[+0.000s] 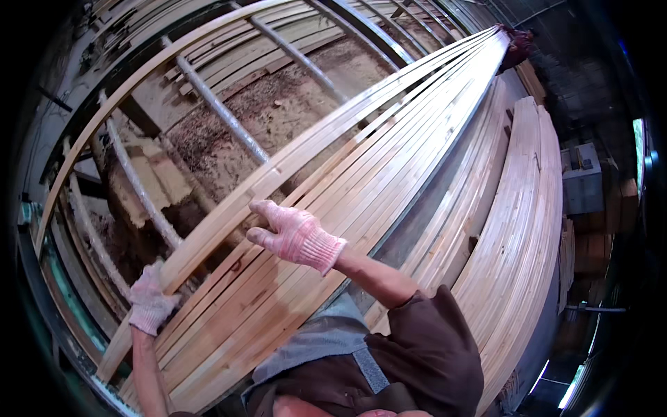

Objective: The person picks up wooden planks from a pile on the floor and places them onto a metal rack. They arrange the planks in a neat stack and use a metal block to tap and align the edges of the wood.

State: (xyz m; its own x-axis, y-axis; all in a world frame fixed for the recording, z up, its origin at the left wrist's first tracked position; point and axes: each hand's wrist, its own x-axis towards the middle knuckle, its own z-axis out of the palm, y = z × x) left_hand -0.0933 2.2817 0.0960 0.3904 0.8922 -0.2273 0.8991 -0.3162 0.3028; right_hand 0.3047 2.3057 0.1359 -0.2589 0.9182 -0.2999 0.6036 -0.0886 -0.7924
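A long pale wooden board (222, 221) runs from the lower left to the far upper right. At its near end my left hand (151, 300), in a pinkish-white knit glove, is closed round the board's edge. My right hand (295, 235), gloved alike, is over the boards farther along, beside that board. Its thumb and fingers are apart, with nothing seen between them. Below and to the right, several narrow boards (243, 306) lie side by side in a flat layer, narrowing with distance. A dark gap separates the held board from part of this layer.
Metal rollers (222, 115) cross a frame on the left, above sawdust-covered ground (229, 149). A curved-looking board (124, 92) lies over their far ends. Board stacks (524, 201) stand right, with a grey box (582, 181) beyond. A person in dark red (517, 47) is at the far end.
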